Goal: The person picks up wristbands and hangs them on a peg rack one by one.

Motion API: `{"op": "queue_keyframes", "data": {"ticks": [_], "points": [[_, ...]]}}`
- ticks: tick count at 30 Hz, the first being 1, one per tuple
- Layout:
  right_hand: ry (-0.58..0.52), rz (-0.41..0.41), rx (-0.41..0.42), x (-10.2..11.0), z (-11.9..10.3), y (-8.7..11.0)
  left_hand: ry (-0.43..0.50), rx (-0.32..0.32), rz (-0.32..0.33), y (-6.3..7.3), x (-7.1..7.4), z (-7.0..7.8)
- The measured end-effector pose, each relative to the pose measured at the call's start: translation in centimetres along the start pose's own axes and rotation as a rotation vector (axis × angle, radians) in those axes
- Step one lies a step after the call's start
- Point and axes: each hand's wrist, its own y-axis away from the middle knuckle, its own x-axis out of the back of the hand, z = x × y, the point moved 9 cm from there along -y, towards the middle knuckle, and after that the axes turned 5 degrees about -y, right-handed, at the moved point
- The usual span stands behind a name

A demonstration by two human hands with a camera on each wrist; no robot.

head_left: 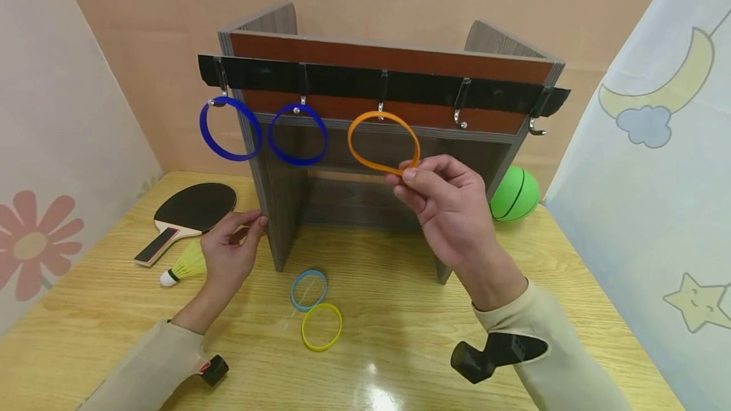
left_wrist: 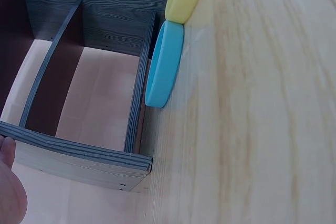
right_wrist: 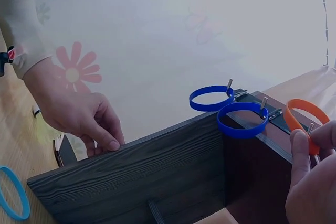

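the right hand's grip was closed, thumb and forefinger pinching the lower right edge of the orange band, which hung on the middle hook of the wooden rack. the left hand rested relaxed fingertips on the rack's left panel, gripping nothing.

green ball half hidden behind rack

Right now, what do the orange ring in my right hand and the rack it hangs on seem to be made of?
The orange ring looks like soft silicone or rubber: a thin matte band, pulled oval where the right hand pinches it. The rack looks like laminated board with a printed grey woodgrain and layered edges; its hooks shine like metal.
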Motion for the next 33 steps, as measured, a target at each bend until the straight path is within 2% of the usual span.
{"op": "queue_keyframes", "data": {"ticks": [5, 11, 19, 33], "points": [[-0.022, 0.055, -0.006, 0.5, -0.1, -0.5, -0.01, 0.0, 0.001, 0.0, 0.0, -0.1], [-0.045, 0.076, -0.012, 1.1, 0.3, -0.8, 0.007, -0.007, 0.002, 0.0, 0.0, -0.1], [0.027, 0.109, -0.019, 1.8, 1.2, -0.8, 0.006, -0.006, 0.003, 0.0, 0.0, 0.0], [0.073, 0.131, -0.067, 2.6, 2.2, -0.7, 0.004, 0.002, 0.005, 0.0, 0.1, 0.0]]}}
